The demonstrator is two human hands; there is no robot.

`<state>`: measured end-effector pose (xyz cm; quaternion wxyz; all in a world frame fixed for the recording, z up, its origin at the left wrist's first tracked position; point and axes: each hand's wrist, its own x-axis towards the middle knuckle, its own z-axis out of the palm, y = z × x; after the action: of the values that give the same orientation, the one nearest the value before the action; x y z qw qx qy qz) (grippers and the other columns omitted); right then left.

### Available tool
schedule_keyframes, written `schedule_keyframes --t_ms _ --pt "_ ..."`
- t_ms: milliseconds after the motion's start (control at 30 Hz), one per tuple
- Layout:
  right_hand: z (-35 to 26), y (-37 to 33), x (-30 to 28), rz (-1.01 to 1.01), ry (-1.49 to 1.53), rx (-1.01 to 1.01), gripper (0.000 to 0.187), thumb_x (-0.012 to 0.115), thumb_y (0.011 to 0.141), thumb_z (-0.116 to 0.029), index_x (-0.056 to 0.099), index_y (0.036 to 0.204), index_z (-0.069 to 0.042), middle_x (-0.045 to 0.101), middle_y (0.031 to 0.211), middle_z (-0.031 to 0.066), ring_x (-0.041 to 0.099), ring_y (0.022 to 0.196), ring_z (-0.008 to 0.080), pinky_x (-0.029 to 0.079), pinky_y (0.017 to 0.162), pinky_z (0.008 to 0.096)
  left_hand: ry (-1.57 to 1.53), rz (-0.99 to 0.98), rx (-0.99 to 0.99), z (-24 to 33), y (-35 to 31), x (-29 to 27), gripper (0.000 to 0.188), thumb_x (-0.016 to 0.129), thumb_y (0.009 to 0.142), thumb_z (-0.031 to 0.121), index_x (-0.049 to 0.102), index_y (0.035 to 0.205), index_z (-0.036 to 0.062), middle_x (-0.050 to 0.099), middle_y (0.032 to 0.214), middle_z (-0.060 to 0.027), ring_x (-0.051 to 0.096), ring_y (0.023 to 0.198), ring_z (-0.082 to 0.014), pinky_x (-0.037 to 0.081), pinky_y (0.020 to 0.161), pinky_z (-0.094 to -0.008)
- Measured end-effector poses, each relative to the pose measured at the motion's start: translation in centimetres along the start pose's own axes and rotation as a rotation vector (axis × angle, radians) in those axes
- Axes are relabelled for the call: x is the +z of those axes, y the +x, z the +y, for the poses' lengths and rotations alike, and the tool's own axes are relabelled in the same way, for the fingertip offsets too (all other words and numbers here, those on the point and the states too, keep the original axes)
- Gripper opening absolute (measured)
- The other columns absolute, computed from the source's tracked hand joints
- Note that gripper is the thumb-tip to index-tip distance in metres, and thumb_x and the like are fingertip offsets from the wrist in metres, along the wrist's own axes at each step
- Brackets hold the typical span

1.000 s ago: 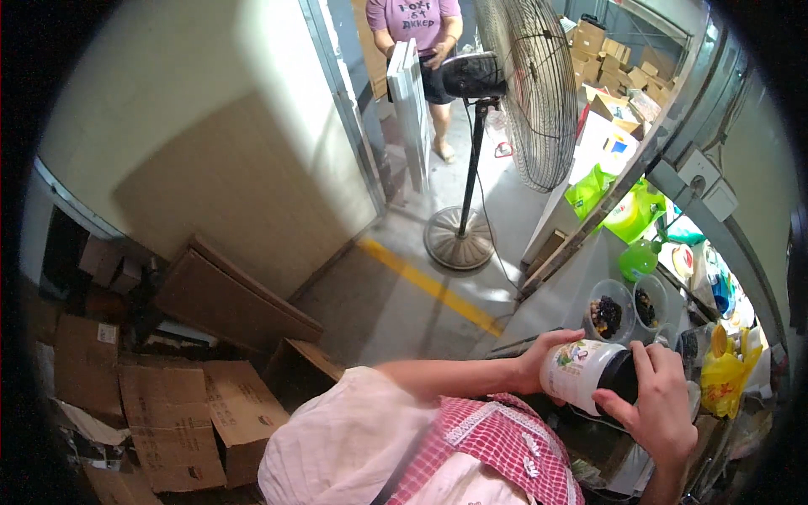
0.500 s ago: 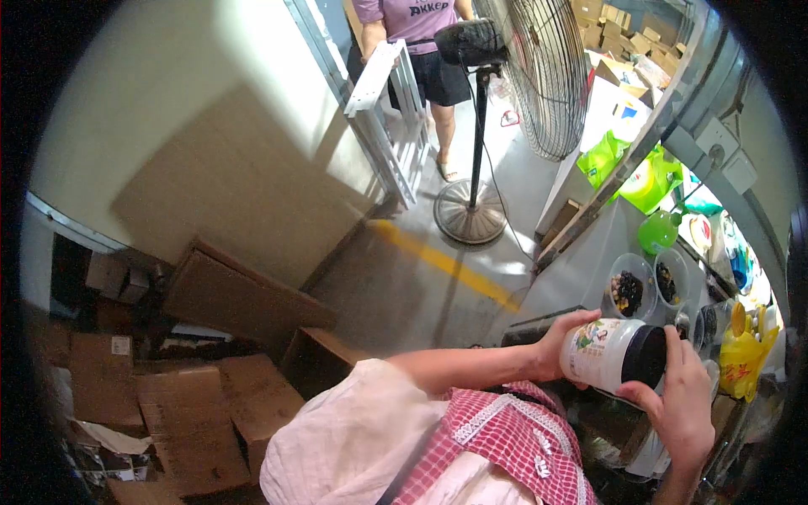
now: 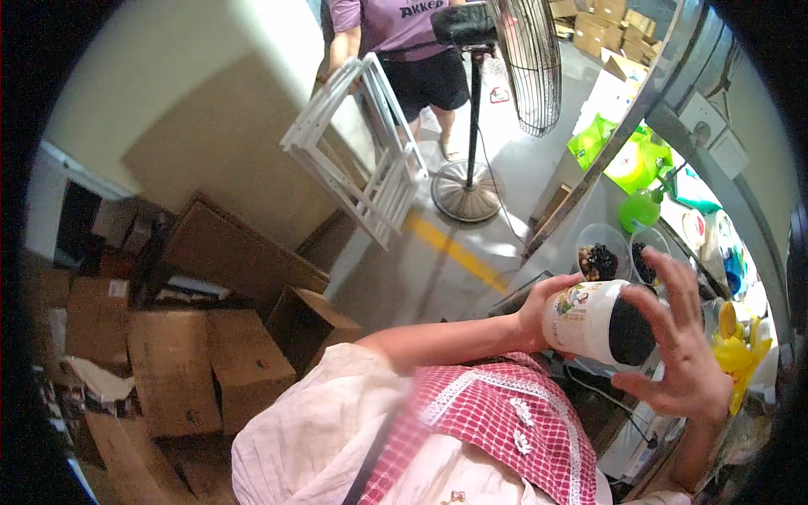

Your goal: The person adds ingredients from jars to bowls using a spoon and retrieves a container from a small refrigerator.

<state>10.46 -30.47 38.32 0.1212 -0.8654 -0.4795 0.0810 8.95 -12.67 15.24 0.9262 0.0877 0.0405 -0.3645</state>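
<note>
My left hand (image 3: 534, 316) grips a white plastic jar (image 3: 581, 324) with a printed label, tilted on its side in front of the red checked apron. The jar's black lid (image 3: 633, 328) faces right. Beside that lid my right hand (image 3: 686, 362) is open, its fingers spread and curved around the lid end; whether a fingertip touches it I cannot tell. Just beyond the jar stands a clear plastic cup (image 3: 612, 233) holding dark and pale pieces. A second clear cup (image 3: 661, 239) with dark contents is partly hidden by my right fingers.
A green bottle (image 3: 641, 210) and a yellow bag (image 3: 741, 353) sit along the counter at right. Ahead stand a pedestal fan (image 3: 474, 126) and a person (image 3: 404, 42) holding a white folding frame (image 3: 358, 151). Cardboard boxes (image 3: 172, 370) are piled at left.
My right hand has come off the lid and spread its fingers, while my left hand keeps hold of the jar. The person ahead has come nearer, the white frame now spread wider in view.
</note>
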Motion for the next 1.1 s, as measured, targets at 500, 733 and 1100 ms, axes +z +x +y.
schedule_keyframes --t_ms 500,733,1100 --pt "4.7 -6.7 -5.0 -0.204 -0.398 -0.211 0.096 0.087 0.06 -0.02 0.045 0.147 -0.016 0.033 0.151 0.022 0.036 0.139 0.0468 0.029 0.12 0.0522 -0.081 0.12 0.327 -8.5 5.0 5.9 0.056 0.045 0.094 0.06 0.064 0.123 0.0161 0.073 0.097 -0.0094 0.073 0.076 -0.0293 0.057 0.048 -0.0424" --pt "5.9 -7.7 -3.8 -0.123 -0.228 0.074 0.105 0.09 0.058 -0.046 0.047 0.143 -0.002 0.066 0.111 0.0189 0.069 0.099 0.0326 0.053 0.084 0.0414 -0.042 0.087 0.41 -10.9 6.1 5.6 0.061 0.045 0.093 0.063 0.064 0.121 0.0131 0.072 0.097 -0.0113 0.073 0.076 -0.0312 0.058 0.049 -0.0455" --pt "8.7 -11.7 -4.4 0.1 -0.009 -0.185 0.099 0.078 0.053 0.003 0.045 0.146 -0.009 0.046 0.142 0.0175 0.048 0.133 0.0378 0.041 0.109 0.0447 0.377 0.077 0.56 -12.1 5.7 6.6 0.073 0.044 0.092 0.062 0.049 0.144 0.0109 0.059 0.135 -0.018 0.062 0.117 -0.0411 0.056 0.088 -0.058"
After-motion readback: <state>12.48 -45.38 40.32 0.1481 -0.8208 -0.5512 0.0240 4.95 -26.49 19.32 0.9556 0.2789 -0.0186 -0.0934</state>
